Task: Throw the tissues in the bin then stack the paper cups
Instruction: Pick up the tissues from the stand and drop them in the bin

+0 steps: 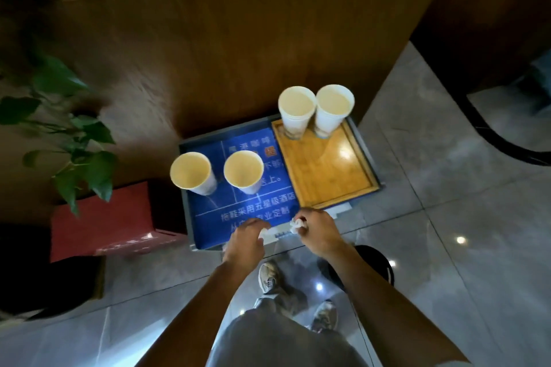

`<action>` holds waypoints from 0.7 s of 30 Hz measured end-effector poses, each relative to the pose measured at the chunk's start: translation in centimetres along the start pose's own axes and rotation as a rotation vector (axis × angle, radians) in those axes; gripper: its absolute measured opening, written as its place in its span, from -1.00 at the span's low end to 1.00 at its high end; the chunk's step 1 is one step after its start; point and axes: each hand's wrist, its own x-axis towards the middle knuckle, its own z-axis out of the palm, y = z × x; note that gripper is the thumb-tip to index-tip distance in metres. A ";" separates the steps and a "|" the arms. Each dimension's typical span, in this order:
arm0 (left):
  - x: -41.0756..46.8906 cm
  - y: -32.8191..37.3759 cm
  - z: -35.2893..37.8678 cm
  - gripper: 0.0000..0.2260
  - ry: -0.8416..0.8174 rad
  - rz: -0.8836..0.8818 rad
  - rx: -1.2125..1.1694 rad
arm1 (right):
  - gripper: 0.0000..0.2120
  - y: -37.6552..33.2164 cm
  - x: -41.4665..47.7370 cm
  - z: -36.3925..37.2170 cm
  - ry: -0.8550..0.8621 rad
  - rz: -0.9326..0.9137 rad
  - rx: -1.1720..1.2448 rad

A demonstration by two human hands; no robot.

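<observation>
While both hands close on crumpled tissues at the counter's (208, 243) lower edge, left hand (245, 240) gripping one tissue (264, 232), right hand (317, 231) another (296, 225), the dark bin (377, 262) sits lower right, nearer the right hand.

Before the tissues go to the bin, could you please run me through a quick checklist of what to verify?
1. Left hand holds a tissue: ok, white tissue shows at the fingers.
2. Right hand holds a tissue: ok, crumpled in its grip.
3. No tissues left on the blue table top: ok, none visible.
4. Bin located: cannot tell; a dark round object sits on the floor behind the right forearm, mostly hidden.
5. Cups upright for stacking: ok; two on the blue top, two on the wooden tray.
</observation>
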 end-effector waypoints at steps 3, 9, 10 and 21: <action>-0.3 2.9 1.3 -0.68 -0.056 0.062 0.035 | -0.86 2.5 -2.3 -1.2 0.036 0.079 -0.004; -0.8 9.2 5.5 -0.67 -0.205 0.167 0.086 | -0.87 9.1 -8.5 -3.5 0.054 0.254 0.072; -0.9 10.4 6.5 -0.71 -0.238 0.197 0.130 | -0.86 10.3 -9.7 -3.9 0.043 0.278 0.087; -1.1 21.0 18.8 -0.73 -0.482 0.351 0.290 | -0.86 23.3 -19.2 -3.1 0.090 0.637 0.298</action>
